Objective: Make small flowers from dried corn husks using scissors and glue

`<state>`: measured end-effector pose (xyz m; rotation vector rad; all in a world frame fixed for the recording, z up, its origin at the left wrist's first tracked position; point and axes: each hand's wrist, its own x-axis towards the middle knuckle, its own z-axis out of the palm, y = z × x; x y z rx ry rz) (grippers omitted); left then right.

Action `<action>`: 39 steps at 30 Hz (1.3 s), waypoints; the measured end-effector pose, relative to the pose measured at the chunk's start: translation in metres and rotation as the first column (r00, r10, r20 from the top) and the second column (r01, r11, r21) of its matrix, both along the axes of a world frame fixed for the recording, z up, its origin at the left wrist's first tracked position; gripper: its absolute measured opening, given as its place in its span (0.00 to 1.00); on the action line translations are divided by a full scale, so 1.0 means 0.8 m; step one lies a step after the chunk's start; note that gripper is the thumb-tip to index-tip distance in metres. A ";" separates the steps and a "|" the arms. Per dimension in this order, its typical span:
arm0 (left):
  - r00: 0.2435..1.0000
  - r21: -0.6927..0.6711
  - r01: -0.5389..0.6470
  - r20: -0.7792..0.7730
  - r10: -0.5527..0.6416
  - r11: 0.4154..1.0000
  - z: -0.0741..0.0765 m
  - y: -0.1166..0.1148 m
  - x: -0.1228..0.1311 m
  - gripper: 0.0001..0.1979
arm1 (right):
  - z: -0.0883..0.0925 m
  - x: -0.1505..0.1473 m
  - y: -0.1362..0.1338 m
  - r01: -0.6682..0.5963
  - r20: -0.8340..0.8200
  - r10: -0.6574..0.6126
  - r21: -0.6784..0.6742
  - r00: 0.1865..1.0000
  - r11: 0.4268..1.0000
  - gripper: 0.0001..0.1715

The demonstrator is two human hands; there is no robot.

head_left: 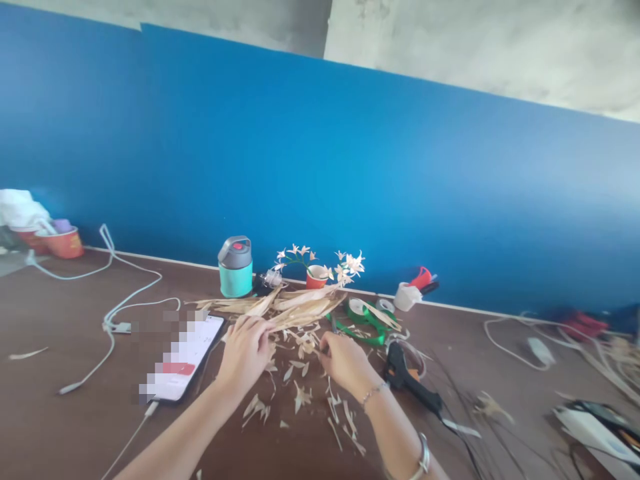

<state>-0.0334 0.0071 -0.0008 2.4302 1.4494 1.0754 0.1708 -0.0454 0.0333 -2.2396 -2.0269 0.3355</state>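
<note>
My left hand [246,348] rests at the near edge of a pile of dried husks [305,308], fingers bent over it; what they hold, if anything, is too small to tell. To its right, my right hand [345,360] has its fingers curled together beside small pale husk flowers [306,344]; anything in the pinch is hidden. Cut petals and a star-shaped piece [302,397] lie on the brown table in front of the hands. Behind the pile, pale flowers on green stems [350,265] stand in a red paper cup [317,277].
A phone [187,360] and white cables [113,320] lie left. A teal bottle [236,270] stands behind. Green tape [370,327], a black glue gun [413,380] and a white cup [407,297] are right. A blue partition [320,160] borders the table's back.
</note>
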 end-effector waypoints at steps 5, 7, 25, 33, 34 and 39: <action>0.972 -0.052 -0.228 0.051 0.231 0.972 0.010 0.024 -0.026 0.14 | -0.004 -0.001 0.001 -0.007 0.045 0.006 0.001 0.999 1.000 0.10; 0.964 -0.052 -0.260 0.038 0.262 0.964 0.011 0.031 -0.033 0.13 | -0.005 -0.002 0.002 -0.003 0.063 0.002 0.008 0.998 1.000 0.09; 0.979 -0.052 0.013 -0.202 -0.023 0.999 -0.007 0.020 -0.010 0.08 | 0.000 -0.009 0.005 0.042 0.050 -0.045 0.054 0.998 0.998 0.09; 0.984 -0.079 0.015 -0.177 -0.029 0.997 -0.011 0.022 -0.007 0.09 | -0.012 -0.024 0.026 -0.073 -0.020 0.086 0.346 0.996 0.935 0.09; 0.984 -0.082 0.020 -0.173 -0.034 0.996 -0.011 0.022 -0.007 0.09 | -0.013 -0.030 0.032 -0.112 -0.001 0.120 0.359 0.993 0.927 0.09; 0.988 -0.097 0.027 -0.152 -0.041 0.995 -0.012 0.023 -0.006 0.08 | -0.019 -0.053 0.064 -0.268 0.118 0.242 0.318 0.963 0.909 0.09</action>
